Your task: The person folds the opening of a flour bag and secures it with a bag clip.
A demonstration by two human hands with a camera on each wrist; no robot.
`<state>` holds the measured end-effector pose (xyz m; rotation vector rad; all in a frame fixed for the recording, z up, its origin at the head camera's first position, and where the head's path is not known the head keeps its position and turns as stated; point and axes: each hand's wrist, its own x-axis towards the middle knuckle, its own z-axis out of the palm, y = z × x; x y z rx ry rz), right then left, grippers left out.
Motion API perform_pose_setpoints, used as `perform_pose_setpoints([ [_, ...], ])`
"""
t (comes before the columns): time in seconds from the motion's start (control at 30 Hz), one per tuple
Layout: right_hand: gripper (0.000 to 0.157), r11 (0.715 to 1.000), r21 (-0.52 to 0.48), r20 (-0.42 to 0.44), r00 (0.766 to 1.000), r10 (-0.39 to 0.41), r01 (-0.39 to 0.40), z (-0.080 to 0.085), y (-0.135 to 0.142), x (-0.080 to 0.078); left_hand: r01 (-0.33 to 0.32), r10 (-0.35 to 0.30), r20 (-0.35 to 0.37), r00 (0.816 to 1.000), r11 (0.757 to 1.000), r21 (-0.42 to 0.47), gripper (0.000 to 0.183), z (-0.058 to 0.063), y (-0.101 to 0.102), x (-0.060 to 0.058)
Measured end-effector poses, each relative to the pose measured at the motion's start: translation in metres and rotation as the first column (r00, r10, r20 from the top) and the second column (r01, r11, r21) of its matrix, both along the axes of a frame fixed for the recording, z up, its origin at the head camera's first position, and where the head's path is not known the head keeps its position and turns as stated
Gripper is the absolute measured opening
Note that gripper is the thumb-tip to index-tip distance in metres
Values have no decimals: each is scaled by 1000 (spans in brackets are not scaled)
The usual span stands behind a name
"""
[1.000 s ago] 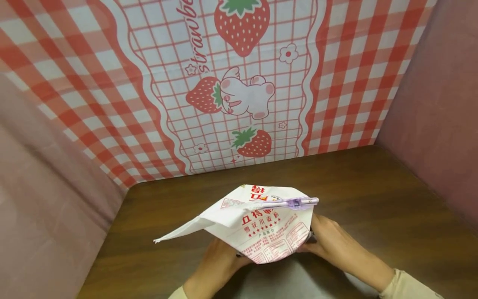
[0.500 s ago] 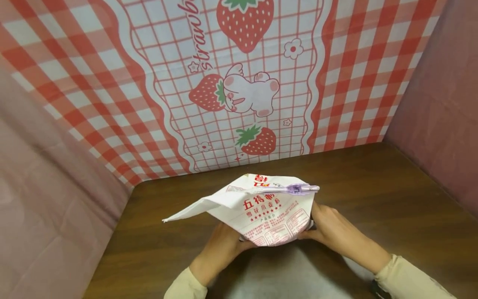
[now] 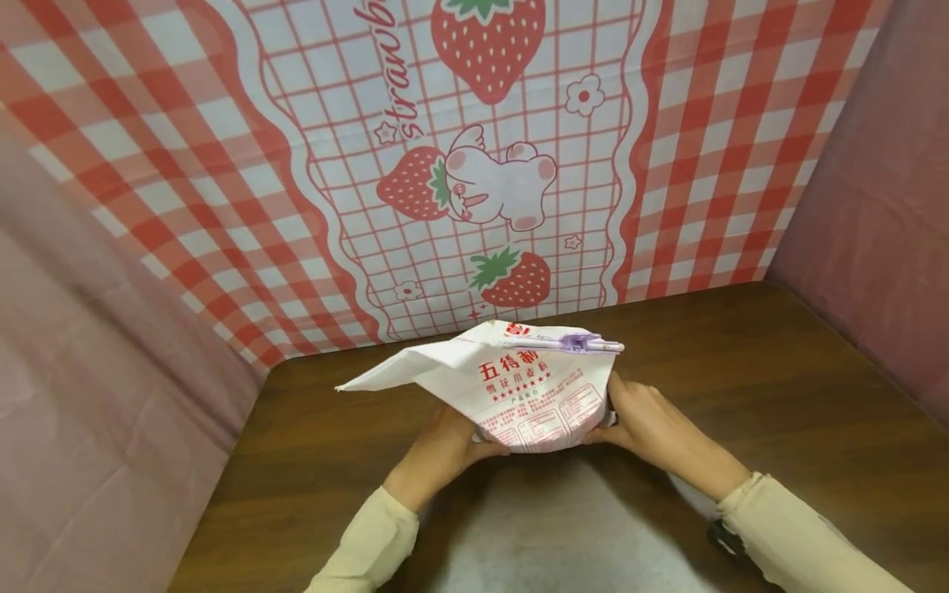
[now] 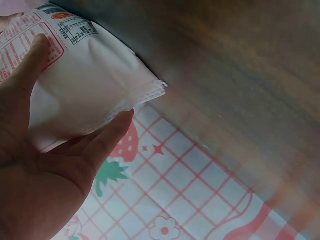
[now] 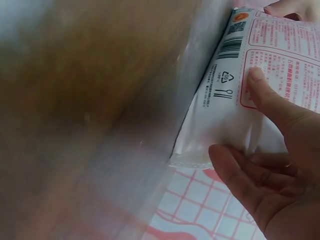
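Note:
A white flour bag [image 3: 534, 403] with red print stands in the middle of the head view. Its folded top is pinched in a purple and white bag clip [image 3: 574, 343], and a loose white flap sticks out to the left. My left hand [image 3: 443, 445] grips the bag's left side, thumb on the printed front. On the opposite side my right hand [image 3: 647, 420] holds it the same way. In the left wrist view, the left fingers [image 4: 107, 142] lie along the bag's side near its seam. The right wrist view shows the right thumb [image 5: 270, 95] on the red-framed print.
The bag is over a brown wood-look table [image 3: 741, 371]. Behind it hangs a red and white checked cloth [image 3: 504, 189] with strawberry prints. Pink curtains [image 3: 96, 354] close off both sides. A dark band [image 3: 725, 537] shows at the right sleeve.
Both hands have carried the flour bag away from the body, toward the back cloth. More of both forearms and sleeves now shows. The head view has shifted slightly.

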<state>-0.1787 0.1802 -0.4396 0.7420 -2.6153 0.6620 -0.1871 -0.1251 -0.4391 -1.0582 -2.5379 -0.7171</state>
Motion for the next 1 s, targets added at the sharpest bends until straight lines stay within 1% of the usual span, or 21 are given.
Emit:
perform_pose_setpoints([
  [0.07, 70, 1000, -6, -7, 1000, -1, 1, 0, 1, -5, 5, -5, -2, 1000, 1000, 7, 75, -1, 1, -7],
  [0.2, 72, 1000, -16, -11, 1000, 9, -9, -2, 2, -15, 7, -7, 5, 1000, 1000, 8, 76, -1, 0, -17],
  [0.43, 73, 1000, -22, 23, 1000, 2, -1, -3, 0, -29, 13, -13, 19, 1000, 1000, -8, 79, 1, -3, -33],
  [0.6, 70, 1000, -25, 40, 999, -10, 11, -2, -2, -40, 19, -19, 30, 999, 1000, -3, 81, 1, -3, -47],
  [0.83, 70, 1000, -28, 29, 1000, -13, 13, 2, -5, -58, -2, 2, 64, 998, 1000, -12, 85, 3, -2, -65],
  [1.0, 70, 999, -20, 48, 998, -26, 27, 3, -7, -70, -1, 2, 73, 997, 1000, -11, 84, 5, -2, -76],
])
